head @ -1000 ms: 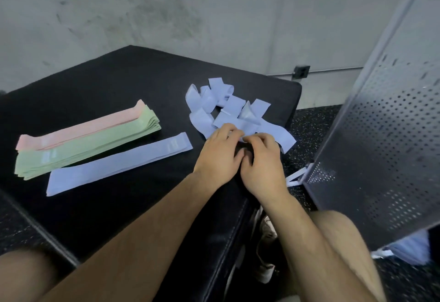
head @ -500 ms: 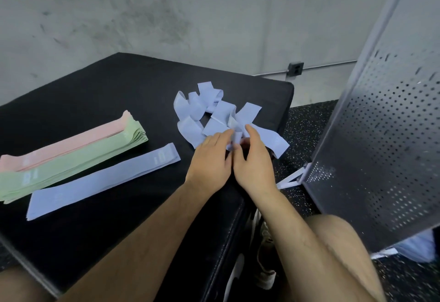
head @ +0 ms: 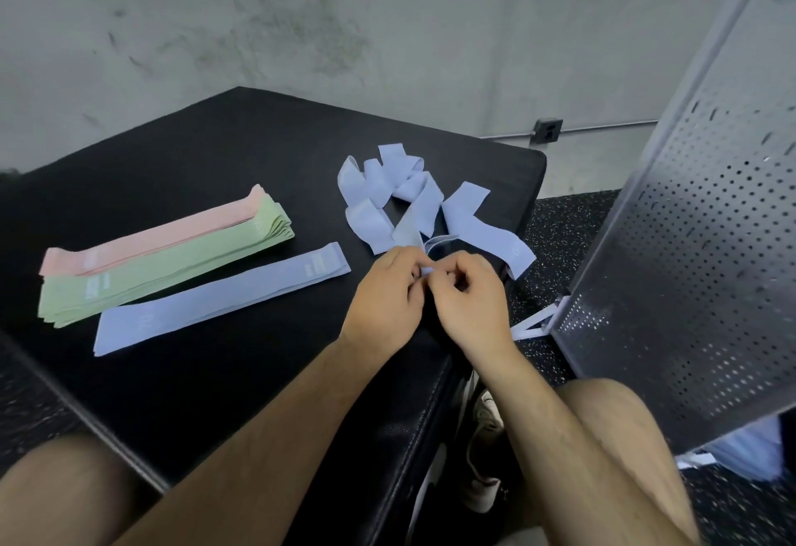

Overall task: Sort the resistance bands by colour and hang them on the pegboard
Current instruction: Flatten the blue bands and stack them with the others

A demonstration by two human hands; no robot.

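So a second ago both hands were lying more or less flat on the near edge of the blue pile. Now the fingers have curled in and they've picked one strand out. The left hand (head: 387, 293) and right hand (head: 471, 304) are knuckle to knuckle, and each has a pinch grip on the same blue band (head: 425, 272). A little end of it pokes out between the fingertips. The tangle of blue bands (head: 379, 196) has loosened too, with a thin loop pulled open just behind the hands. It looks like a strip is being drawn out of the heap towards the person. My read is that we're still mid-sort: this is the next blue one being teased free so it can be flattened. It's the last colour left to tidy. The pinched band sits right in the grip, just off the bench (head: 194, 149) surface near its front corner. The rest of it trails away from the hands into the tangle, so it's not free yet. Off to the left, well clear of the hands, a flat blue band (head: 219, 300) is already laid out straight. The stack of green bands (head: 172, 270) lies beside that one, with the pink bands (head: 159, 239) tucked against its far side. The pegboard (head: 689, 222) stands to the right, past the bench's edge. I can't see anything hung on the part in view, so hanging hasn't started as far as I can tell.
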